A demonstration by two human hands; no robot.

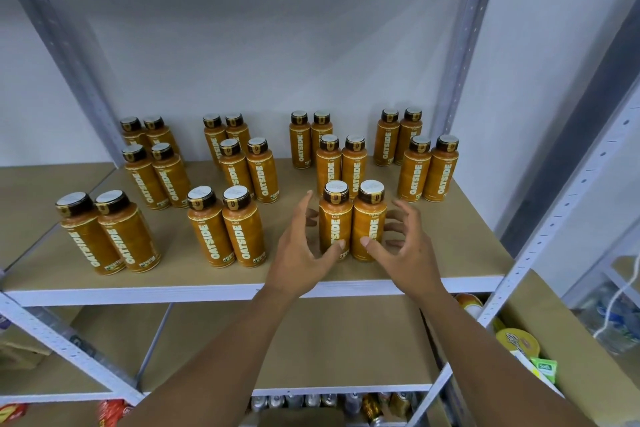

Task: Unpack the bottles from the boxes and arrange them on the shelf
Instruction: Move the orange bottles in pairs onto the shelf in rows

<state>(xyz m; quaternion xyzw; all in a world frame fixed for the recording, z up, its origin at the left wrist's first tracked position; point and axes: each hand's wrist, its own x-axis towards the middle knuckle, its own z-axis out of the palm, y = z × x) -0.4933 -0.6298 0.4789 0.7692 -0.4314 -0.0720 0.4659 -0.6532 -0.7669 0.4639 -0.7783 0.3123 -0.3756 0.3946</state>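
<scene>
- The left hand (304, 250) and the right hand (401, 246) are up at the near edge of the shelf (450, 253).
- Both hands have their fingers spread and a little bent, one hand on each side of two bottles (369, 218).
- The thumbs look like they touch the fronts of these two bottles. The other fingers sit just beside them and do not wrap round them.
- The two bottles stand up straight, side by side and touching, near the front and a bit to the right.
- The other bottles (242, 236) stand in pairs too. There are four pairs far back, four pairs in the middle and two more pairs near the front, to the left.
- So most of the job looks done. Three rows are nearly full.
- There is a bare spot on the near right of the shelf. I think one more pair could go there.
- I cannot see any box of bottles, so I cannot tell how many are left to unpack.
- Below is a lower shelf (329, 340), and under it some cans (304, 400).
</scene>
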